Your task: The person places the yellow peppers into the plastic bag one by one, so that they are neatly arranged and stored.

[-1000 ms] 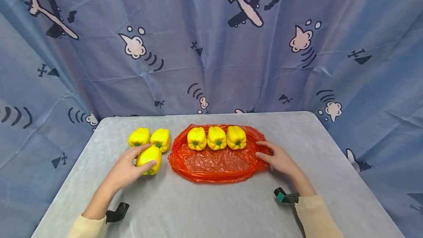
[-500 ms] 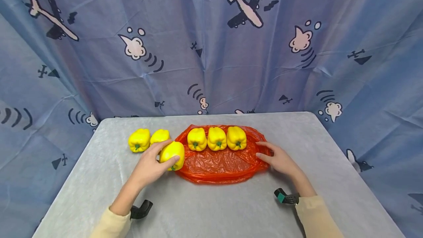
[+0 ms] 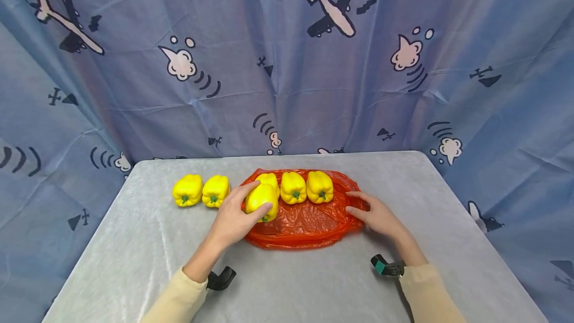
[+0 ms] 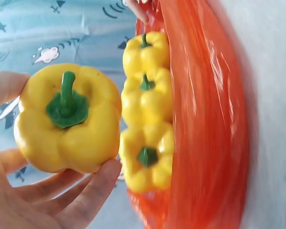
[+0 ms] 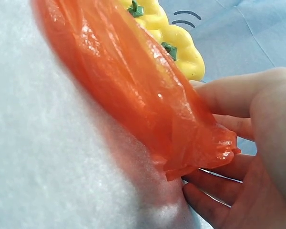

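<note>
My left hand (image 3: 235,216) grips a yellow bell pepper (image 4: 69,121) with thumb and fingers spread round its sides. Its green stem faces the left wrist camera. This pepper is over the left part of a red plastic bag (image 3: 296,236), partly covering the leftmost of three yellow peppers (image 3: 293,188) in a row along the bag's far side. At the bag's right end, my right hand (image 3: 378,216) holds the rim. In the right wrist view, the fingers (image 5: 219,186) curve round the crumpled end of the bag, partly hidden behind the plastic.
Two more yellow peppers (image 3: 202,191) stand side by side on the grey-white table (image 3: 287,283), left of the bag. A blue patterned curtain (image 3: 278,64) hangs behind the table's far edge. Each wrist carries a black camera mount (image 3: 221,279).
My left hand has carried the pepper rightward, from in front of the two left peppers to over the left part of the bag. The right hand stays at the bag's right end.
</note>
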`<state>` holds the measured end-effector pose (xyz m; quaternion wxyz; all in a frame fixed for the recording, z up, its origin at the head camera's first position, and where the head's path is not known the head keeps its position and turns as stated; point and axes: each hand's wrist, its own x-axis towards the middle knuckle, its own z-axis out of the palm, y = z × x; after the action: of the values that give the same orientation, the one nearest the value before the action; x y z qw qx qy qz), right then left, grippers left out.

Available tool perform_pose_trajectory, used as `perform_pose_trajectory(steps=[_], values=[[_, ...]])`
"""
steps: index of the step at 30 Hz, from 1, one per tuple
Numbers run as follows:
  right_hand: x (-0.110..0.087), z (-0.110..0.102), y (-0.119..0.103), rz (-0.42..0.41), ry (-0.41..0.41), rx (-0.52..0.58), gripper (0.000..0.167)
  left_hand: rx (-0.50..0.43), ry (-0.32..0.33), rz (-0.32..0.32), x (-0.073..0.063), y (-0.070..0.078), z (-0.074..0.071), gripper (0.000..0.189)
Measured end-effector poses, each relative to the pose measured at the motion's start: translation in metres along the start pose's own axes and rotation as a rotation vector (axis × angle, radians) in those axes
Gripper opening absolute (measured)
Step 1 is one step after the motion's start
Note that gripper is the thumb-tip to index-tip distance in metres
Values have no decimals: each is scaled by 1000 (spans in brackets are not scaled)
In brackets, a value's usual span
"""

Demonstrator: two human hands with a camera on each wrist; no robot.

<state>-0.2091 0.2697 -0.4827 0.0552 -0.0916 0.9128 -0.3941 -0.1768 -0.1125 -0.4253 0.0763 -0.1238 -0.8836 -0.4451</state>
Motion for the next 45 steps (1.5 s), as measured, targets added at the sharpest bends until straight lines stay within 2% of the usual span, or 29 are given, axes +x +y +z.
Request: perform_pose_trajectory(steps=[8, 15, 21, 30, 37, 45], values=[[-1, -2, 1, 4, 3, -8, 58, -53, 23, 17, 10, 16, 29, 67], [-2, -2, -4, 9, -9, -13, 58, -70, -67, 19, 13, 21, 56, 69], [-1, -2, -4, 14, -13, -17, 58, -57, -98, 17, 14, 22, 77, 70], [-2, -1, -6, 13, -12, -25, 57, -51, -153, 20, 16, 27, 97, 71], [-3, -1, -7, 10, -4, -38, 57, -11, -184, -40, 16, 29, 110, 73], [-2, 0, -6, 12, -8, -37, 58, 41, -185, -67, 17, 25, 122, 74]])
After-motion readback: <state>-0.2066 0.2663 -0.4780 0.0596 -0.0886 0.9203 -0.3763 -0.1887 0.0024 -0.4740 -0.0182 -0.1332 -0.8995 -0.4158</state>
